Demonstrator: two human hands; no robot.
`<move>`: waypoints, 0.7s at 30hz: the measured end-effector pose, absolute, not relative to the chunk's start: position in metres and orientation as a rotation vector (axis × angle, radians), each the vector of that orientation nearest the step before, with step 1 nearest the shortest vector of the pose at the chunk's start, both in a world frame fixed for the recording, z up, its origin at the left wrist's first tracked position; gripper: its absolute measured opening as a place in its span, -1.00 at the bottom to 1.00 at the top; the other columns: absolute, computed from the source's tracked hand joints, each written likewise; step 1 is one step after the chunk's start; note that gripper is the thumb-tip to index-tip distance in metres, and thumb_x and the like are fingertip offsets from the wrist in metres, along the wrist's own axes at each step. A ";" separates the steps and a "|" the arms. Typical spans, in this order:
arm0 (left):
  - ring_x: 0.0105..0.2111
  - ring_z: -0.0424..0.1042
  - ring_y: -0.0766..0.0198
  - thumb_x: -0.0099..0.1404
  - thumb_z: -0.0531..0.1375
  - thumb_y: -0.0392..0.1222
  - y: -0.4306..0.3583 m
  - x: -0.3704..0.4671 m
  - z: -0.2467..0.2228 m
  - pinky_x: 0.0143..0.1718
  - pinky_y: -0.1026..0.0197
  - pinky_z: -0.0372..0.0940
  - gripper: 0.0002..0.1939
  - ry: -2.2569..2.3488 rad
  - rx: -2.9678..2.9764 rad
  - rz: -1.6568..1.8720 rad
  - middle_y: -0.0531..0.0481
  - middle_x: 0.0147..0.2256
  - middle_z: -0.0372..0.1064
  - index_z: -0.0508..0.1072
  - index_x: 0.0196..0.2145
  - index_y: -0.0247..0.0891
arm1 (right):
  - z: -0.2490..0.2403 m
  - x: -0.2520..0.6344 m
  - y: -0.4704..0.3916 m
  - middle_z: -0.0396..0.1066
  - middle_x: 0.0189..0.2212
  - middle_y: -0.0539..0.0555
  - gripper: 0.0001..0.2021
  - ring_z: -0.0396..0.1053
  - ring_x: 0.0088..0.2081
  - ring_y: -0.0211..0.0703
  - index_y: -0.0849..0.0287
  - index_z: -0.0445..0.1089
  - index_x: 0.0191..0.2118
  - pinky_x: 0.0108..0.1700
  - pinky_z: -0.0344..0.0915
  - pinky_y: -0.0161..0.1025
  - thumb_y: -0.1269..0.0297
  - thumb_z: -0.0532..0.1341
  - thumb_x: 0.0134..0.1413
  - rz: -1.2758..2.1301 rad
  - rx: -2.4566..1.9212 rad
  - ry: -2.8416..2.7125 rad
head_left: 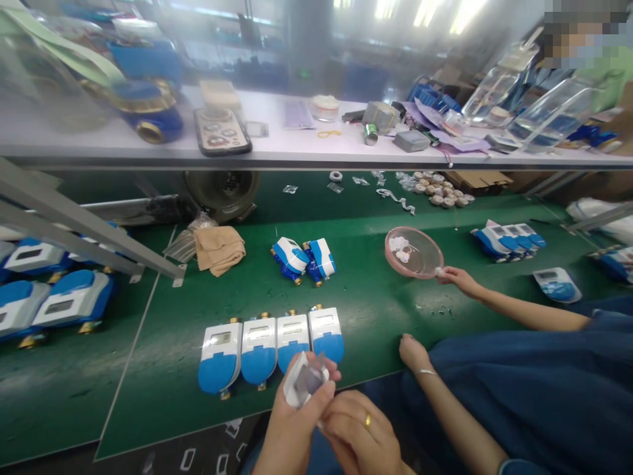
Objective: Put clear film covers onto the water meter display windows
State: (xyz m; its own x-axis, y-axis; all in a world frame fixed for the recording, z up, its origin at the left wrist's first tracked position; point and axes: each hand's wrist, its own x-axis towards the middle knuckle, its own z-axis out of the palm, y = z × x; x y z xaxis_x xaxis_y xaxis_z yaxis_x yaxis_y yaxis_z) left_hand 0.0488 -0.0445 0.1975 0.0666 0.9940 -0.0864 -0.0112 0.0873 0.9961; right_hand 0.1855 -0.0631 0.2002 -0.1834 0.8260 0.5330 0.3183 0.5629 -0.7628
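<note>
Near the table's front edge, my left hand (291,422) is closed around a small white piece with a greyish clear film (307,382), perhaps a sheet or stack of stickers. My right hand (363,425), with a gold ring, presses against the left one; its fingers are curled in a pinch, and what lies between them is hidden. Just beyond my hands is a row of several blue-and-white water meters (258,349) with small display windows and brass fittings. Two more meters (324,258) lean together farther back on the green table (173,369).
A co-worker's hand (457,280) touches a pink round bowl (415,270) holding white pieces; the other hand (415,356) rests at the edge. A tan cloth (219,249) lies left. Overhead runs a white shelf (277,148) with a phone (222,132). More meters (509,239) stand right.
</note>
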 end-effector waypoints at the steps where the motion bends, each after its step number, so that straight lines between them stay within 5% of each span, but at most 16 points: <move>1: -0.22 0.58 0.18 0.38 0.08 -0.30 -0.043 0.049 0.195 -0.22 0.20 0.47 -0.84 1.216 1.302 1.129 -0.15 -0.21 0.54 0.27 -0.08 -0.22 | 0.199 0.185 -0.066 0.54 -0.39 0.11 -0.87 0.49 -0.37 -0.19 0.15 0.48 -0.28 -0.28 0.47 -0.31 0.48 0.22 0.12 0.684 -0.967 -1.686; 4: -0.10 0.50 0.19 0.34 0.06 -0.41 -0.039 0.043 0.187 -0.07 0.15 0.42 -0.79 1.242 1.599 1.233 -0.11 -0.13 0.47 0.34 -0.13 -0.17 | 0.195 0.186 -0.072 0.45 -0.44 0.06 -0.95 0.42 -0.47 -0.26 0.15 0.41 -0.33 -0.44 0.39 -0.39 0.33 0.24 0.16 0.861 -1.151 -1.426; 10: 0.07 0.37 0.08 0.31 0.09 -0.49 -0.041 0.036 0.176 0.07 0.04 0.34 -0.69 1.272 2.171 1.307 -0.21 0.00 0.38 0.41 -0.06 -0.24 | 0.196 0.181 -0.074 0.17 -0.72 -0.13 -0.66 0.08 -0.72 -0.42 0.20 0.29 -0.48 -0.69 0.07 -0.47 0.03 0.27 0.11 1.277 -1.369 -0.921; 17: 0.06 0.38 0.05 0.34 0.05 -0.44 -0.054 0.029 0.168 -0.01 0.09 0.42 -0.80 1.247 2.440 1.237 -0.31 0.06 0.25 0.39 -0.14 -0.33 | 0.175 0.175 -0.088 0.23 -0.75 -0.13 -0.64 0.10 -0.74 -0.43 0.22 0.32 -0.44 -0.68 0.10 -0.45 -0.01 0.28 0.10 1.379 -1.453 -0.760; 21: -0.08 0.47 0.19 0.32 0.07 -0.45 -0.065 0.053 0.152 -0.15 0.23 0.47 -0.79 1.561 2.188 1.365 -0.20 0.03 0.31 0.40 -0.18 -0.22 | 0.147 0.213 -0.076 0.42 -0.50 -0.04 -0.76 0.33 -0.58 -0.34 0.22 0.40 -0.25 -0.56 0.31 -0.37 0.11 0.21 0.22 1.264 -1.434 -0.899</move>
State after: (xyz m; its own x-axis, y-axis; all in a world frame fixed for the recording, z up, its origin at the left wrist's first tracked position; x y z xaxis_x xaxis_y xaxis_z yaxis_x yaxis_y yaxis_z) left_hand 0.0528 -0.0647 0.1515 0.0574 0.8061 0.5891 0.6911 -0.4579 0.5592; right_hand 0.2129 -0.0759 0.1473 0.1826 0.9506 -0.2509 -0.0746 -0.2410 -0.9676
